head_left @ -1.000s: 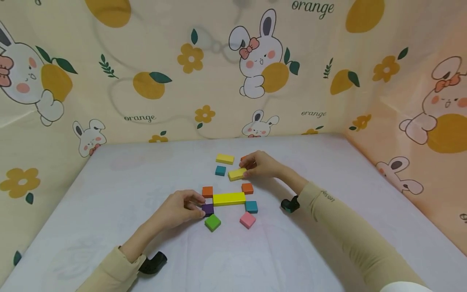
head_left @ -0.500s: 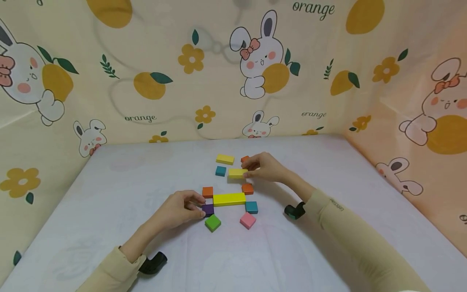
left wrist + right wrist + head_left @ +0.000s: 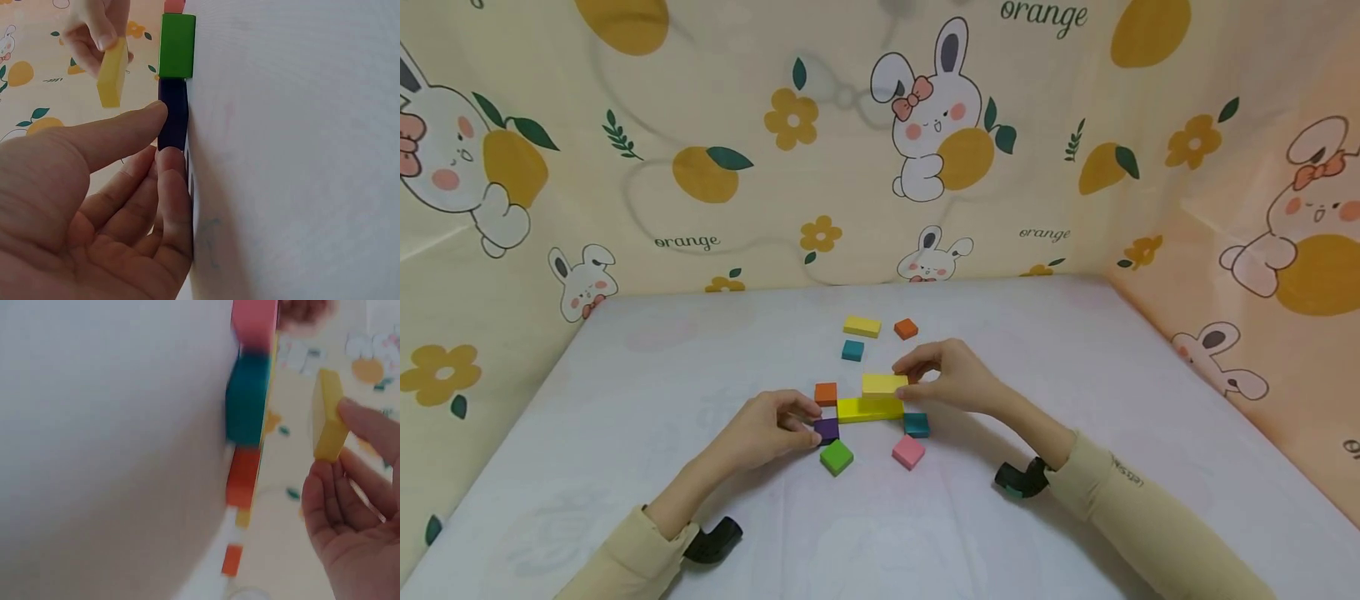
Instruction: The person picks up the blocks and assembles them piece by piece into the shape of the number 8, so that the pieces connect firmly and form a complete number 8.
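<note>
1. Rabbit-print cloth (image 3: 850, 192) rises behind the white table (image 3: 655, 367).
2. Right hand (image 3: 951, 379) pinches a yellow block (image 3: 880, 385) between thumb and fingers, above the table.
3. Left hand (image 3: 775, 427) pinches a purple block (image 3: 828, 430) on the table.

white tabletop (image 3: 715, 333), green block (image 3: 837, 457), pink block (image 3: 908, 452), long yellow block (image 3: 870, 411)

I'm watching right hand (image 3: 952, 377) gripping short yellow block (image 3: 882, 385), its lower edge partly covering long yellow block (image 3: 870, 411). Left hand (image 3: 767, 430) is touching purple block (image 3: 828, 430); green block (image 3: 837, 457) and pink block (image 3: 908, 452) are lying cornerwise on white worktop (image 3: 880, 533).
</note>
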Tool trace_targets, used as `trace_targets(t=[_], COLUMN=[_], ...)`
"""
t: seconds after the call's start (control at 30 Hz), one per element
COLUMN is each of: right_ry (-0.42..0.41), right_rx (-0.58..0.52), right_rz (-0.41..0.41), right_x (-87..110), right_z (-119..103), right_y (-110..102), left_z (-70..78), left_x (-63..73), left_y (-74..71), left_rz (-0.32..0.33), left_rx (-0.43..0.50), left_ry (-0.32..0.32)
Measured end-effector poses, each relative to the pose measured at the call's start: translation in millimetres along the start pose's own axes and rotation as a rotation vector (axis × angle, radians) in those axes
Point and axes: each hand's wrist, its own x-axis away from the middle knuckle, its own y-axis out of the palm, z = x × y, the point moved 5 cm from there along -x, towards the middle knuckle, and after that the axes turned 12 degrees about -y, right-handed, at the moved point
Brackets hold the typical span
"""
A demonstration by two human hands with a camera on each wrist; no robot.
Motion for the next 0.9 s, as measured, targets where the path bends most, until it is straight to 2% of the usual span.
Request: trace_targets(t=[0.23,0.47,0.73,0.9], right_ry=[0.017,-0.006,-0.034,-0.024], right_rx=[-0.037,-0.034,-0.028,-0.019], right_rz=[0.0,-0.073,-0.132,-0.15], right_x=[19.9,31.6,31.7,31.7], right_z=[-25,-42,-50,-50], right_y=[10,22,34,38], left_z=[-0.8,-1.0,-1.9,-1.5], left_x=[0.0,-0.8,-1.1,-1.1], left_y=[-0.4,0.0,-0.4,-0.4], left_rz=[0.001,0.01,0.011,0.01], left_rx=[0.003,-0.014,-0.016,-0.017], left_ry=[0.002,0.0,0.003,0.003])
